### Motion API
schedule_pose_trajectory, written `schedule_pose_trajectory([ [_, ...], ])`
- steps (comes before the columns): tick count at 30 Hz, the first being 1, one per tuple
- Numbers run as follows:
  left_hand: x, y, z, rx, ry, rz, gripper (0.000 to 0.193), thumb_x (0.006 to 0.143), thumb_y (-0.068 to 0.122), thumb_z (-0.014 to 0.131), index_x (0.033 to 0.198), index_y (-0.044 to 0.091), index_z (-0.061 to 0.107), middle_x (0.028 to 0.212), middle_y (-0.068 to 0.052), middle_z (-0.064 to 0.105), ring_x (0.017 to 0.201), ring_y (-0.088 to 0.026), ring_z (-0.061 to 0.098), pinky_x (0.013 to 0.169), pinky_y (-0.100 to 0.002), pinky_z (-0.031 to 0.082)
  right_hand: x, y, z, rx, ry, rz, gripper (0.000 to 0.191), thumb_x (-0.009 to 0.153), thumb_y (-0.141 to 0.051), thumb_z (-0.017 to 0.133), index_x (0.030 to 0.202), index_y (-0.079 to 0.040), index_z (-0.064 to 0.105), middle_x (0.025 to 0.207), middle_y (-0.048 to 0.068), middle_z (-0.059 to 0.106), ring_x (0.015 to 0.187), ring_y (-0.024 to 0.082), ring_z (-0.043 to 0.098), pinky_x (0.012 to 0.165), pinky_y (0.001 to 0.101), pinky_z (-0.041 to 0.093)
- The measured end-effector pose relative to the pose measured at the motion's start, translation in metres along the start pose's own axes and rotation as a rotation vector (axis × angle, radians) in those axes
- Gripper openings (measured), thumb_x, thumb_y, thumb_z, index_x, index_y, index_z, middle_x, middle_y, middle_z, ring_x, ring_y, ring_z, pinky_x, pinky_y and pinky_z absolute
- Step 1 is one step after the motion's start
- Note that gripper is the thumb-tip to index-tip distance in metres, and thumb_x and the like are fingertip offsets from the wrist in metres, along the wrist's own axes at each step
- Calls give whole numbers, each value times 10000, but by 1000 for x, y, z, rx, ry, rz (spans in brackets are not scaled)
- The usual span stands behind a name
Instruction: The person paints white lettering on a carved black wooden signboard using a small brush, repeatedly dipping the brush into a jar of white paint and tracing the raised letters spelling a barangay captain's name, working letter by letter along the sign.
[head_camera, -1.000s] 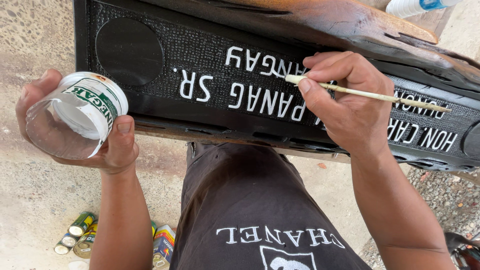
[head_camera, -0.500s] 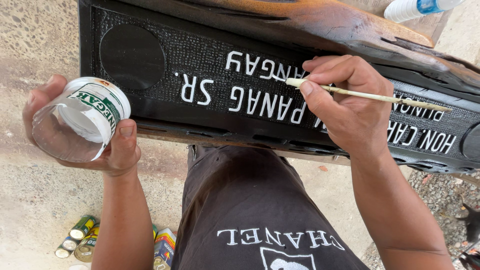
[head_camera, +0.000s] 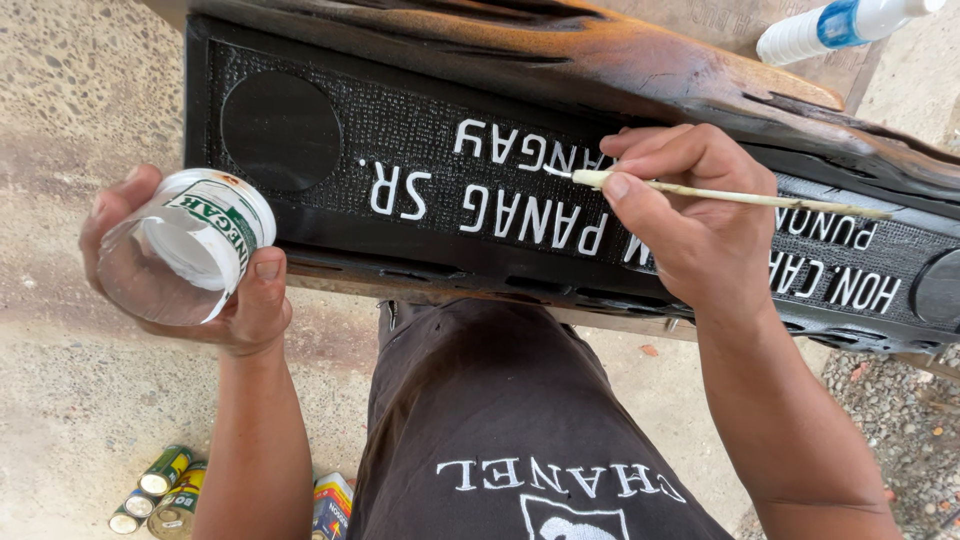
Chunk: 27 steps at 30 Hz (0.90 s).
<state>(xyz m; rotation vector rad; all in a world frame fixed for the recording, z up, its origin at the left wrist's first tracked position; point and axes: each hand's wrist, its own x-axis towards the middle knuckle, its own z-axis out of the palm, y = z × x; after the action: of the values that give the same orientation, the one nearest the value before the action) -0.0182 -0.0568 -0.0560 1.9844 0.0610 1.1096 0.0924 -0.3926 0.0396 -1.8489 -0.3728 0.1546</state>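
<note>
Grip first: right hand is pinched shut on a thin brush, thumb and forefinger clamped near the bristle end, pencil-style, the other fingers curled under. The long handle sticks out to the right over the knuckles. Looks like that low hold is there for control, since the tip sits right on the raised white lettering of the sign, in the upper row.

Left hand is closed around a small cut-off plastic cup, fingers wrapped round the side and thumb on the far edge. It's tipped so the open mouth faces the person, with white paint inside as far as I can tell. It hangs off to the left of the sign, not touching it, near enough to the brush for a dip, I'd guess.

The sign is a black carved wood plank with a textured background, a plain round disc at the left end and rough natural-edge wood along the top. It lies across in front of the person's lap, letters upside down from this view, so they're working it from the top edge. Lap is covered by dark shorts.

Other stuff: small paint cans clustered on the concrete floor down by the left forearm, and a white bottle with a blue band lying beyond the sign at top right, well apart from both hands.
</note>
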Motion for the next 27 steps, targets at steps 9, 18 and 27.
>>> schedule_pose_trajectory([
  [9,10,24,-2,-203,20,-80,686,975,205,798,1492,-2,397,1427,-135,524,1291,-287,563,1147,-414,509,-34,-47,-53,137,156,-192,96,998,-16,726,995,-2,631,996,127,701,1087,236,702,1071,418,547],
  [18,5,80,-15,-212,-95,68,618,971,196,798,1465,0,482,1353,-201,602,1250,-303,665,984,-398,657,-132,-69,-65,26,234,-160,58,891,9,716,912,-14,667,1005,117,718,1061,208,699,922,344,575],
  [27,-19,154,-41,-212,-457,34,710,754,260,852,1356,40,548,1297,-196,620,1143,-302,674,860,-404,639,-208,-99,3,-30,365,-203,82,883,-7,728,924,-20,658,1011,117,704,1027,210,693,915,323,556],
])
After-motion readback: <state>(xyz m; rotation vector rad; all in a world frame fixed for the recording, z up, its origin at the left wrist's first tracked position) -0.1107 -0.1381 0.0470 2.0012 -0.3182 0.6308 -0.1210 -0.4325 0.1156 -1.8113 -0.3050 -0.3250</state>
